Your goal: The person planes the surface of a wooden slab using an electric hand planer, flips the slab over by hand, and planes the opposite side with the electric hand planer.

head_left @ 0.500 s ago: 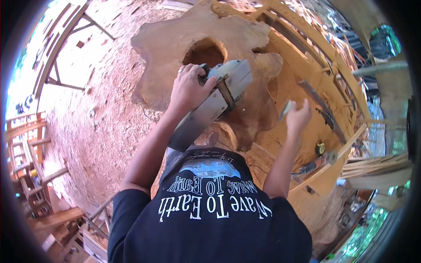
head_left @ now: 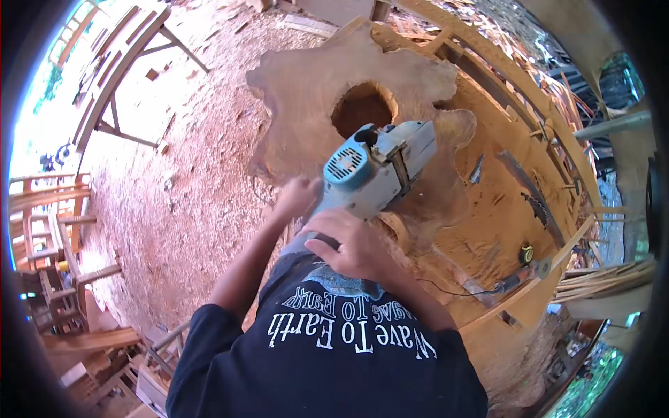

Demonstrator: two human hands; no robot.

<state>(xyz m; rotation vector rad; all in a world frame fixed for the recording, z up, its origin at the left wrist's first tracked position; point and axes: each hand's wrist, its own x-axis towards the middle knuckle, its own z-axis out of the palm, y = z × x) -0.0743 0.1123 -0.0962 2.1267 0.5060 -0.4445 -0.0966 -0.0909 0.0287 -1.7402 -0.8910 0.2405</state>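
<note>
A large electric planer (head_left: 366, 182) with a teal vented motor housing is tilted in front of my body, its flat metal sole partly facing right. My right hand (head_left: 352, 240) is closed over its rear end, thumb toward me. At the planer's left side my left hand (head_left: 298, 197) is blurred, its fingers curled; what they hold is hidden. Beyond the planer lies a broad wooden slab (head_left: 300, 83) with a wavy edge and a round hole (head_left: 362, 108). A small grey-blue piece (head_left: 477, 169) lies on the sawdust at the slab's right.
Sawdust covers the boarded area on the right, where a dark bar (head_left: 533, 195), a yellow-black tape measure (head_left: 526, 253) and a corded power tool (head_left: 512, 280) lie. Wooden frames (head_left: 115, 83) stand at the left on ground strewn with shavings.
My right hand has let go of the small piece and moved left onto the planer's rear. My left hand has shifted from the planer's front toward its side. The planer has turned, showing its motor housing.
</note>
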